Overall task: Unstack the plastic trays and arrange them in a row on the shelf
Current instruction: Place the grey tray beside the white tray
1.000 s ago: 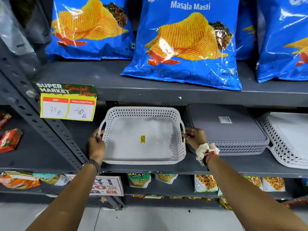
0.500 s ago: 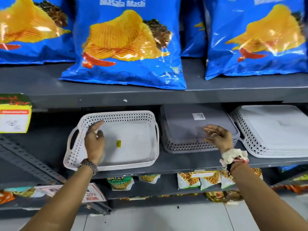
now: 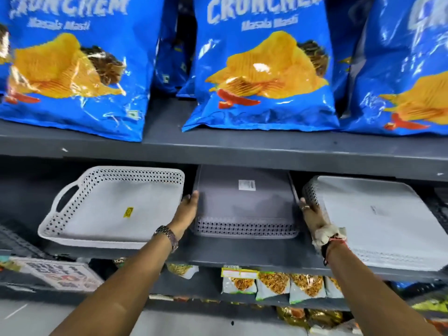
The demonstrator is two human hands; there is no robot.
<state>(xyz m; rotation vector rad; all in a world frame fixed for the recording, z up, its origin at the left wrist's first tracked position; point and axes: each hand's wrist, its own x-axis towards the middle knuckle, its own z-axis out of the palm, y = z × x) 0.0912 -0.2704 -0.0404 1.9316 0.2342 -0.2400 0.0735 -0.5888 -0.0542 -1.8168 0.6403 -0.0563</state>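
Head view: one white tray (image 3: pixel 114 204) already sits upright toward the left end of the shelf (image 3: pixel 242 261). The left hand (image 3: pixel 188 209) and right hand (image 3: pixel 309 212) press flat against opposite sides of the upside-down grey stack (image 3: pixel 244 209) at mid-shelf. An inverted white stack (image 3: pixel 378 221) waits at the right, so most unstacking likely remains.
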